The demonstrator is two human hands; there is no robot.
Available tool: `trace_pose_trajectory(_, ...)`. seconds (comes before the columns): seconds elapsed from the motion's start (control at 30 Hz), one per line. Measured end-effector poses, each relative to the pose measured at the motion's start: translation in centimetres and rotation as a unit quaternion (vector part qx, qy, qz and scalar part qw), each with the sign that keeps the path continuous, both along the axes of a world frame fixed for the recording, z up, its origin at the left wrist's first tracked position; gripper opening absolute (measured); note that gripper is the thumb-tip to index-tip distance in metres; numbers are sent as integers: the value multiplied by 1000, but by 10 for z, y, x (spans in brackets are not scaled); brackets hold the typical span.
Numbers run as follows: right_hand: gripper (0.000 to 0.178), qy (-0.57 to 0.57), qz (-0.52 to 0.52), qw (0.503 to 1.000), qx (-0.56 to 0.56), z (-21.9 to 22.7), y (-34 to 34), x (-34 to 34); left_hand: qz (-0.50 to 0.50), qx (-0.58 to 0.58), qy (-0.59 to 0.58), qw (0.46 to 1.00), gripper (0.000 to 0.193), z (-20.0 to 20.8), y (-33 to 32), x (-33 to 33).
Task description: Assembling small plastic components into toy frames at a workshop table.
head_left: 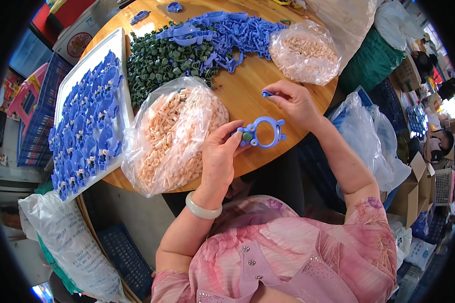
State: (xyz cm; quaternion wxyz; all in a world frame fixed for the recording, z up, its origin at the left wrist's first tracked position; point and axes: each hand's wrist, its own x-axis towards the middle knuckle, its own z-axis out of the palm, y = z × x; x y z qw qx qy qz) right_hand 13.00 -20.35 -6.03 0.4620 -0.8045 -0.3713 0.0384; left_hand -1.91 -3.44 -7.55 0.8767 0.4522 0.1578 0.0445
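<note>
My left hand (pixel 218 159) is closed on a blue plastic ring-shaped part (pixel 254 134), held over the table's near edge. A dark green piece (pixel 246 136) sits on the part beside my fingertips, with small silver round spots near it. Above and to the right, my right hand (pixel 299 104) pinches a small blue plastic piece (pixel 266 94) between thumb and fingers, apart from the ring part. Closest to my left hand lies a clear bag of peach-coloured small pieces (pixel 187 136). A second such bag (pixel 306 53) lies beyond my right hand.
On the round wooden table (pixel 247 83) are a dark green pile (pixel 162 60) and a blue pile (pixel 245 33) of plastic pieces. A white tray (pixel 122 48) at the left bears rows of blue parts (pixel 88 121). Plastic bags (pixel 364 136) and cardboard boxes (pixel 412 189) stand right of the table.
</note>
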Motion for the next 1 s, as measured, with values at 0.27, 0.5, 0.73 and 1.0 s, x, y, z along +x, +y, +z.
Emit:
trace_pose_trajectory(0.27,23,24,107,993,35,25,1,-18,-4,-3,7,1000,23,2,0,1)
trace_pose_trajectory(0.5,21,97,117,988,32,34,5,-32,-3,-10,10,1000,22,2,0,1)
trace_pose_trajectory(0.73,23,-3,154,988,16,29,7,-38,-10,-16,14,1000,22,1,1,2)
trace_pose_trajectory(1.0,22,-16,159,987,14,20,8,-39,-11,1,26,1000,22,3,0,1)
